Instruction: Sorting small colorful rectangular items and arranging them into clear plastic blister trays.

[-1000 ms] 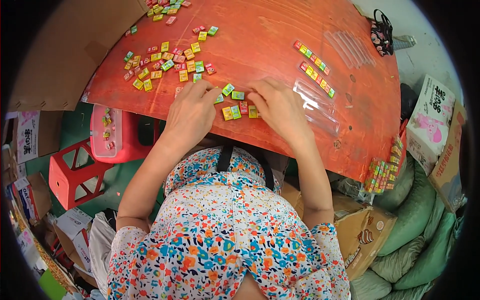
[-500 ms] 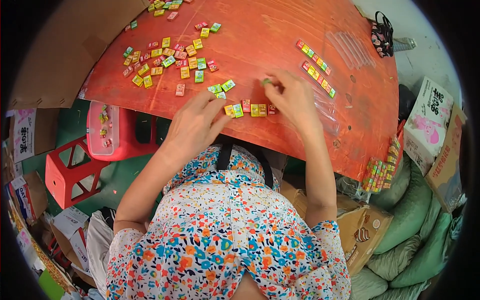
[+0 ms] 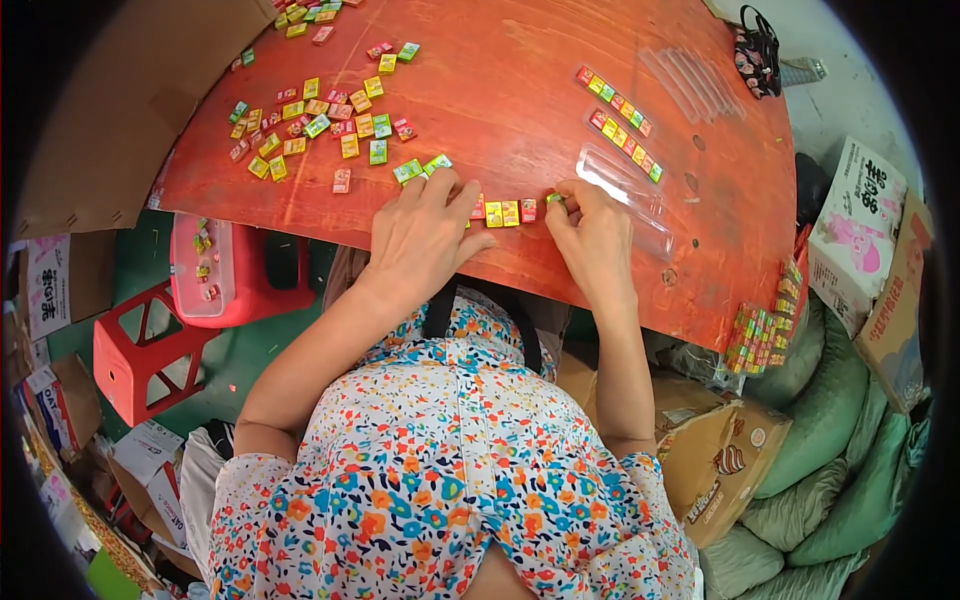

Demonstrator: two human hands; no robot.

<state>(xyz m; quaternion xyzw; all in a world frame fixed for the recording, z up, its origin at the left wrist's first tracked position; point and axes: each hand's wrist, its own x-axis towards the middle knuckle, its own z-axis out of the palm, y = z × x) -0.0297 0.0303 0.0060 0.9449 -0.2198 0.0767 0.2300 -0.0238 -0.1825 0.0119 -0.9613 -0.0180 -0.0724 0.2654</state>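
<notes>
Since the earlier frame, the left hand (image 3: 422, 232) has shifted toward 3 o'clock over the near end of the short row of boxes (image 3: 511, 213), and the right hand (image 3: 597, 238) has brought a green box (image 3: 555, 199) down beside the row's other end. Taking that row as the clock's centre, the green box sits at 3 o'clock, pinched in the right fingers, just apart from the last red box. The left fingers are bent over the row's 9 o'clock end; whether they grasp or merely steady the boxes there, I cannot tell. At 2 o'clock on the table (image 3: 500, 90), two filled strips (image 3: 626, 146) look finished, while this row seems only partly settled. A clear tray (image 3: 650, 225) at 3 o'clock shows no boxes in it, and a set of clear trays (image 3: 692, 88) lies farther out at 2 o'clock. Much seems left: two green boxes (image 3: 408, 171) lie near at 10 o'clock, with many loose boxes (image 3: 349, 146) scattered beyond them.
</notes>
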